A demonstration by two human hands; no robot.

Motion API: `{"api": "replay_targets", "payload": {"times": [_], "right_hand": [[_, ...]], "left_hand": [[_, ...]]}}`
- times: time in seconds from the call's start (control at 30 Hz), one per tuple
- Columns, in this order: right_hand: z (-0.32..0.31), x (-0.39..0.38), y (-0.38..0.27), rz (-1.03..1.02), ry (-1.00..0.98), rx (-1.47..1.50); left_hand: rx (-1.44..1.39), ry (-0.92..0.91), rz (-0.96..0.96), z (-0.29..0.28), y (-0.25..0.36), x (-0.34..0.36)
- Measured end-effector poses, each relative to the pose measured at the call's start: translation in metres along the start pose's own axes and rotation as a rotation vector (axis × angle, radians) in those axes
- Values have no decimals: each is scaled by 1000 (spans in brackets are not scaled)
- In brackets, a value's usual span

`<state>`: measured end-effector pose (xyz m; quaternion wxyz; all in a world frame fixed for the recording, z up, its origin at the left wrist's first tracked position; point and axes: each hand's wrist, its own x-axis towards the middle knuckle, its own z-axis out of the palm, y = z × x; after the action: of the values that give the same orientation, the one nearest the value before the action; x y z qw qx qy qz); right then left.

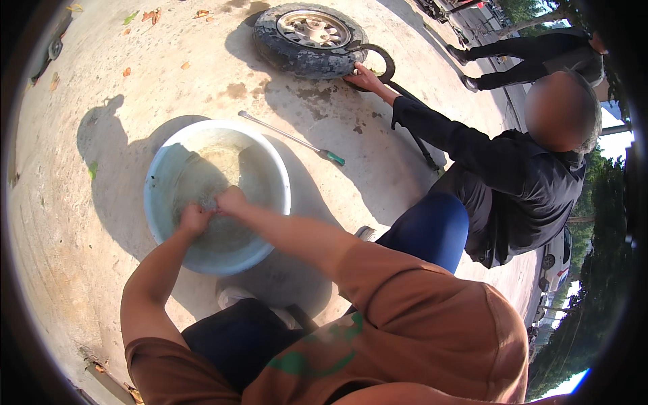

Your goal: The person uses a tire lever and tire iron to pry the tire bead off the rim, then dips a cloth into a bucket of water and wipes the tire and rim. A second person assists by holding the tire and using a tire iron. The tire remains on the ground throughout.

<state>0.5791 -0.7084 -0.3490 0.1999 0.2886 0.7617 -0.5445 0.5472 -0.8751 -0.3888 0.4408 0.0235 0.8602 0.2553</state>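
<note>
A round pale blue basin with cloudy water in it stands on the ground in front of me. Both my hands are inside the basin, close together near its middle. My left hand is closed, its fingertips meeting the other hand. Coming from the right, my right hand is closed too, fingers bent down toward the water. Between them shows a small greyish, glinting patch; whether it is a thing or splashing water I cannot make out.
A long screwdriver with a green handle lies beyond the basin. Farther off, a wheel with a tyre lies flat. At right, a co-worker's hand reaches to a black curved bar beside it. Another person stands behind.
</note>
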Motion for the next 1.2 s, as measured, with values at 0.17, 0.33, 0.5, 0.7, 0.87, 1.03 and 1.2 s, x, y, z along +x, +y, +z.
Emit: {"api": "replay_targets", "payload": {"times": [0.17,0.33,0.5,0.7,0.87,1.03,1.2], "right_hand": [[-8,-14,-25,-251,-122,52],[-46,15,-7,-37,291,-217],[1,-11,0,139,17,-71],[-17,-11,-25,-349,-192,-117],[-49,16,-5,-228,347,-548],[-9,-3,3,-198,-442,-1009],[-15,-2,-1,-338,3,-491]], "left_hand": [[50,247,113,13,-8,-2],[-2,172,195,1,-3,18],[200,201,210,6,-18,12],[-181,142,166,6,-12,-8],[30,200,34,-7,24,-23],[26,331,217,4,15,-17],[-344,41,72,-2,9,-17]]}}
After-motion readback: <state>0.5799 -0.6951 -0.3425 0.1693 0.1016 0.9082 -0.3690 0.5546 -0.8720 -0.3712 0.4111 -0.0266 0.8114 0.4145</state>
